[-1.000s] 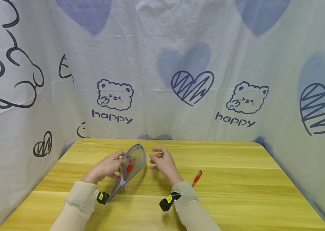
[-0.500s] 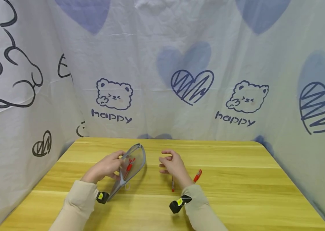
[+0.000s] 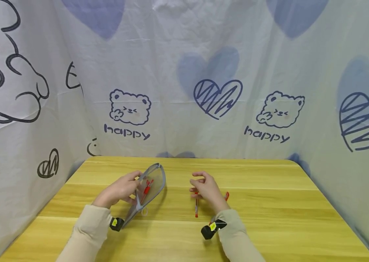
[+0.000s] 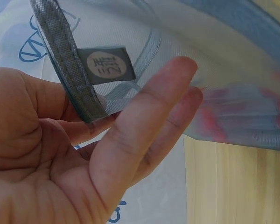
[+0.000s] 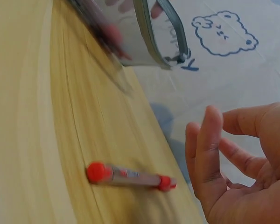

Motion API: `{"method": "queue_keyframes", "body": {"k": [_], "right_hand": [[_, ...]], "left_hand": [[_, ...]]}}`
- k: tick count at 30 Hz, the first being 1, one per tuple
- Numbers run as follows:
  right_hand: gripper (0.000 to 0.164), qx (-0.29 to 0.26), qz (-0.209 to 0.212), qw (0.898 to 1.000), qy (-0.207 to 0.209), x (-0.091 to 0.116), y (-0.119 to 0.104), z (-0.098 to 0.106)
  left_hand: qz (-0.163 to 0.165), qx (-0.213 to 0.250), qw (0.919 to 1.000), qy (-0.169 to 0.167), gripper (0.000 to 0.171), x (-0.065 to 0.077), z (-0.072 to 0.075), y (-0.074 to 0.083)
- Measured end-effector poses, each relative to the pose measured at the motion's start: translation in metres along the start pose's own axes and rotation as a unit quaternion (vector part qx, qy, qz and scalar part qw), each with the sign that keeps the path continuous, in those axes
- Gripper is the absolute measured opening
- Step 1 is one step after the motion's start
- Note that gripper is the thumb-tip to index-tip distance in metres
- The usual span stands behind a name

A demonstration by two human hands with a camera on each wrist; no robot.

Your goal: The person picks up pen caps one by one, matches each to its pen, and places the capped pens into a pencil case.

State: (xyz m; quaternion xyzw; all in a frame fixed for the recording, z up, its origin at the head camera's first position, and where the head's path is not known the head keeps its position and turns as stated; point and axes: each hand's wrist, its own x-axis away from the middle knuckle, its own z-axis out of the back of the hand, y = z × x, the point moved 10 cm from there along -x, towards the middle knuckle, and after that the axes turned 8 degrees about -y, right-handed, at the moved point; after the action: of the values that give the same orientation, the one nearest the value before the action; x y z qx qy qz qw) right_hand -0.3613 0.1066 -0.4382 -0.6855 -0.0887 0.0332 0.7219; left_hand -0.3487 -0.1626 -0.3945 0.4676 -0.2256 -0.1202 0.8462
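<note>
My left hand grips the side of a see-through mesh zip pouch with grey-blue edging, which stands tilted with its mouth spread. Several red pens show inside it. In the left wrist view, thumb and fingers pinch the pouch's edge beside a small grey label. To the right, my right hand hovers over the table, fingers loosely bent and holding nothing. Below it lies a red-capped pen, apart from the fingers. Another red pen is partly hidden behind the right wrist.
The yellow wood-grain table meets a white printed cloth at the back and sides. A small loop hangs at the pouch's zip end. Each wrist carries a black camera.
My right hand has moved right, away from the pouch, and now hovers over the nearer pen, covering part of the farther one. The left hand and pouch stay put.
</note>
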Motion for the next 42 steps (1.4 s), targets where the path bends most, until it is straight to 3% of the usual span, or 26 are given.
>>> {"method": "queue_keyframes", "body": {"k": [10, 24, 42], "right_hand": [[0.035, 0.036, -0.009, 0.999, 0.004, -0.005, 0.017, 0.011], [0.031, 0.106, -0.028, 0.994, 0.019, -0.006, 0.026, 0.011], [0.039, 0.227, -0.032, 0.973, 0.032, -0.005, 0.023, 0.007]], "left_hand": [[0.006, -0.001, 1.0000, -0.004, 0.035, -0.001, -0.002, -0.002], [-0.003, -0.005, 1.0000, -0.002, 0.037, 0.000, -0.001, 0.003], [-0.005, -0.002, 1.0000, -0.008, 0.039, -0.005, -0.003, -0.001]]}}
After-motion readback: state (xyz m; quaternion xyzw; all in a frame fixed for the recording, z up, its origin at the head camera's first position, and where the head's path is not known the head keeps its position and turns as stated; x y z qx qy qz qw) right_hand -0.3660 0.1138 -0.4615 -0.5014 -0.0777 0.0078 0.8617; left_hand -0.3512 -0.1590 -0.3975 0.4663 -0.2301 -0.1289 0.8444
